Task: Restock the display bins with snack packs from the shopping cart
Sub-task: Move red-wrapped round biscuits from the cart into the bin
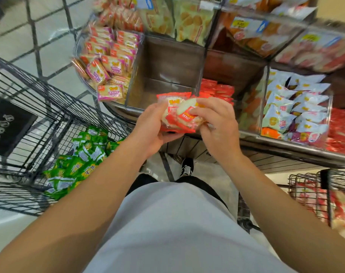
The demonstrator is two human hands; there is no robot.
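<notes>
Both hands hold a small stack of red-and-white snack packs (178, 115) in front of the body, at the near edge of the display. Left hand (152, 128) is under and behind the stack, fingers curled round its left side, thumb below. Right hand (217, 123) pinches the top pack from the right w/ curled fingers. How many packs are in the stack I cannot tell; they overlap.

Just beyond the hands is a clear-walled bin (167, 62), w/ open room inside and a brown floor showing. Right of it, behind the right hand, is a pile of red packs (217, 89) in the next bin; its near part is hidden by the fingers. Left of the open bin: pink-and-yellow packs (106, 62) piled up to the rounded front wall. Further right: white-and-blue packs (297, 103), then more red ones, cut off by the frame edge.

Left and below the hands is a black wire shopping cart (30, 107) w/ green packs (79, 154) in its near corner, close to the left forearm. At lower right a 2nd wire cart (313, 190) w/ red-white packs, blurred and partly cut off. Upper shelf bins are blurred; labels not readable. Between arms: a white shirt and one shoe (187, 167) on the floor.
</notes>
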